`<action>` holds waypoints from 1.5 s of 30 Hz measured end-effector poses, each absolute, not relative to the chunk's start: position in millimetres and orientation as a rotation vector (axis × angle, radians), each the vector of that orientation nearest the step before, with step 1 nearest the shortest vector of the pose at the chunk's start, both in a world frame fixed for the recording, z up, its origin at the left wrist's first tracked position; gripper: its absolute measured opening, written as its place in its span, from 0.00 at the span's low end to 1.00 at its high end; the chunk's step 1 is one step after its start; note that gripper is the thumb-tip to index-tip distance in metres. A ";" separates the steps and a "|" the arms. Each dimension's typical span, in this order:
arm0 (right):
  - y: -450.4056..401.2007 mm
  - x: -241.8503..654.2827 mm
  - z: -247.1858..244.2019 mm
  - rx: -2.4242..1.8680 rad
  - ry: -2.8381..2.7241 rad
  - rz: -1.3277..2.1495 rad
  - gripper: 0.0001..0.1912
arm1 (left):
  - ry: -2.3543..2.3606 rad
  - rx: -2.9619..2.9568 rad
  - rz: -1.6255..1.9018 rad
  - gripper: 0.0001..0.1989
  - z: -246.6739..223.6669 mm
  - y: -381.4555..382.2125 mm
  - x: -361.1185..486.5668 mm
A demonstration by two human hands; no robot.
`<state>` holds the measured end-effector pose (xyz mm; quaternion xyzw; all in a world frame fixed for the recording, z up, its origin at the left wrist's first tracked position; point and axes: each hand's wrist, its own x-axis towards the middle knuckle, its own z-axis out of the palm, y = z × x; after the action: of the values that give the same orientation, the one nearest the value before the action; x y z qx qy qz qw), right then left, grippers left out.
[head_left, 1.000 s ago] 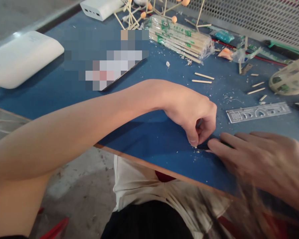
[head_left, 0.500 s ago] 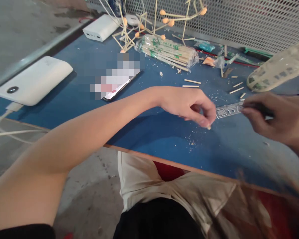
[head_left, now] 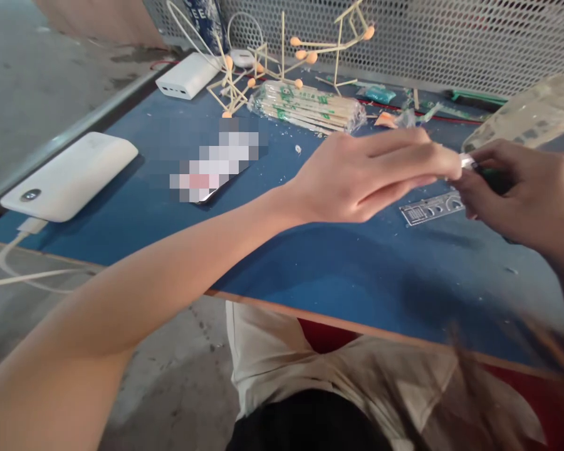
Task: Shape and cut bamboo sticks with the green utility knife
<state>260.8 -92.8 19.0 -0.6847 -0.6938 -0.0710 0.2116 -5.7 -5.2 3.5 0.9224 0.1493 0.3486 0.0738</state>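
My left hand (head_left: 366, 172) reaches across to the right, its fingers stretched forward and pressed together. The fingertips meet a small whitish, shiny piece (head_left: 468, 161) at the fingertips of my right hand (head_left: 521, 188). My right hand is curled round a dark tool (head_left: 498, 179), mostly hidden in the palm, so its kind is unclear. Below and left of that hand, a clear ruler (head_left: 430, 208) with cut-out shapes lies on the blue table, its right end covered by the hand. Whether my left fingers grip the whitish piece or only touch it is hard to see.
Behind my hands lie a plastic-wrapped bundle of sticks (head_left: 310, 105) and a stick frame with orange joints (head_left: 338, 47). A clear bottle (head_left: 521, 116) lies at right. Left are a phone (head_left: 216, 166), a white power bank (head_left: 70, 178) and another white box (head_left: 188, 75).
My left hand has moved up and right from above the table to my right hand's fingertips, no longer showing the small stick piece it pinched. The view has shifted slightly.
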 end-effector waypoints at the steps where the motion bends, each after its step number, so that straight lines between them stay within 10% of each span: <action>1: -94.0 261.4 19.2 -1.902 -1.920 -0.157 0.20 | 0.297 2.813 1.133 0.17 2.6 -8.2 -6.0; 21: -95.2 265.6 1.6 -1.320 -2.403 0.234 0.12 | 0.182 1.928 0.183 0.12 -17.1 10.9 -1.8; 45: -89.3 263.9 -7.2 -1.120 -2.371 0.271 0.16 | 0.316 1.966 0.245 0.17 -21.6 17.8 3.6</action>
<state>263.9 -89.3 -7.2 -0.4114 -0.8709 0.0994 0.2498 3.6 17.8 -21.6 0.8262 0.1327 0.1028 0.5378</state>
